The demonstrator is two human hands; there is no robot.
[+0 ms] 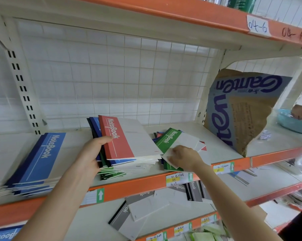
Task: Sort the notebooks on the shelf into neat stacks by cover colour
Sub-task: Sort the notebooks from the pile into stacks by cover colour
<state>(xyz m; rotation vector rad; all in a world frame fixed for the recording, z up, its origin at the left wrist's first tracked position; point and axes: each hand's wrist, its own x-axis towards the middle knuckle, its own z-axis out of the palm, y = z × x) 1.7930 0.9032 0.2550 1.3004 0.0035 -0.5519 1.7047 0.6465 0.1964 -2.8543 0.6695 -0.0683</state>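
A red notebook [119,138] tops a mixed pile [115,168] of blue, green and dark notebooks at the middle of the shelf [221,150]. Its long axis runs from the front edge toward the back grid, leaning left. White "NoteBook" lettering runs down its red spine band. The left hand [91,157] holds this pile in a closed grip from the left, thumb on the red cover. Just to the right, a green notebook [167,140], also marked "NoteBook", lies angled the same way. The right hand [183,157] grips its white half with curled fingers. A blue notebook stack [40,159] lies farther left. To the right leans a cardboard sheet [240,110] printed "Ganten". An upper-shelf label [257,26] reads "04-6".
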